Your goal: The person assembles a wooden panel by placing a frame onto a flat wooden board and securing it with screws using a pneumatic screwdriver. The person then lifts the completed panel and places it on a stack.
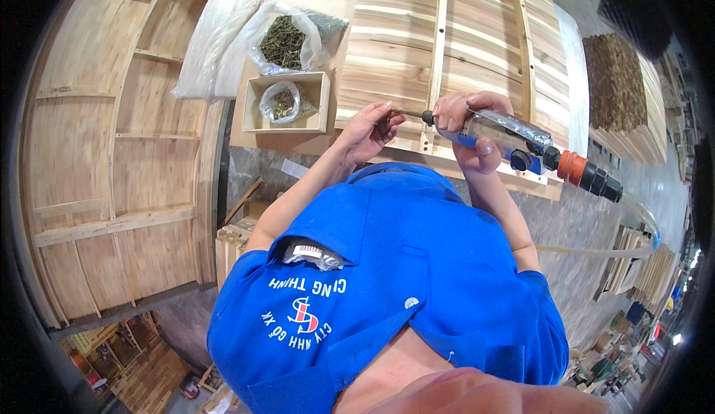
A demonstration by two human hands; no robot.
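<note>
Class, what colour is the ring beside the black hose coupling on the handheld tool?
Orange; the ring shows best in the head view.

Bright blue work shirt — short sleeves, open collar, pale button, white lettering, red-and-white chest emblem

1 large framed wooden panel with crosspieces fills the left side, white plastic sheeting lies near its upper corner, and at the right stands a stack of boards (brown and rough-looking on one face), with lighter boards nearer on the grey floor
</note>
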